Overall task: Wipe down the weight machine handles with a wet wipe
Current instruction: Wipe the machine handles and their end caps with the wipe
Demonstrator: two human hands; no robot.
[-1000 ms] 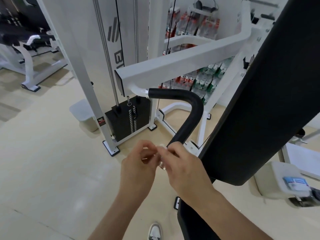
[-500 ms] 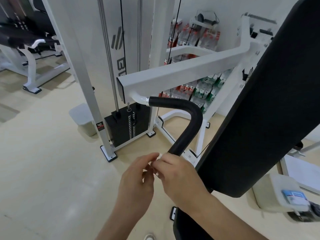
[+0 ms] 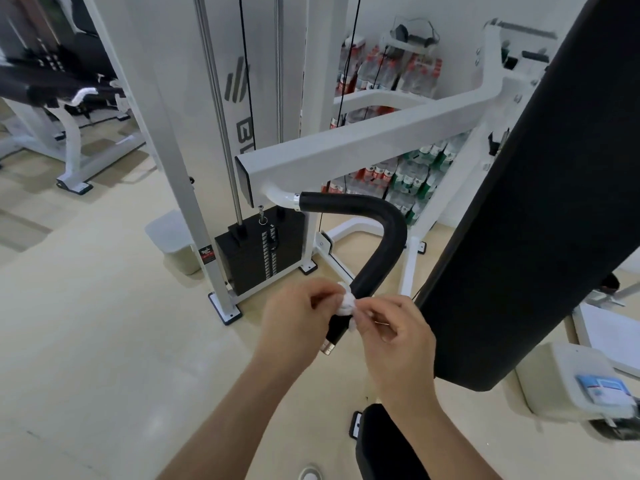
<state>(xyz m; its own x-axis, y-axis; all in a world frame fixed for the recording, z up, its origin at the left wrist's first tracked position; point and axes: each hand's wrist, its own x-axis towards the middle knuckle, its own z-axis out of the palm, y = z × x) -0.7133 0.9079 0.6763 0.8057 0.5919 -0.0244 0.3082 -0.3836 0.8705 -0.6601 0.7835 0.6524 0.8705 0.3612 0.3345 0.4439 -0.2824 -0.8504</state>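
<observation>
A bent black foam handle (image 3: 379,244) hangs from the white arm (image 3: 363,147) of the weight machine, ending in a metal cap low in the middle. A small bunched white wet wipe (image 3: 348,303) sits in front of the handle's lower stretch. My left hand (image 3: 298,318) pinches the wipe from the left and my right hand (image 3: 398,336) pinches it from the right. Whether the wipe touches the foam I cannot tell.
A tall black back pad (image 3: 540,202) fills the right side, close to my right hand. The black weight stack (image 3: 261,254) and white uprights stand behind on the beige floor. Packs of bottled water (image 3: 408,178) are stacked at the back wall. A white box (image 3: 568,379) sits low right.
My hands have parted slightly, and the bunched wipe now shows between them. The handle's lower end and metal cap have come into sight.
</observation>
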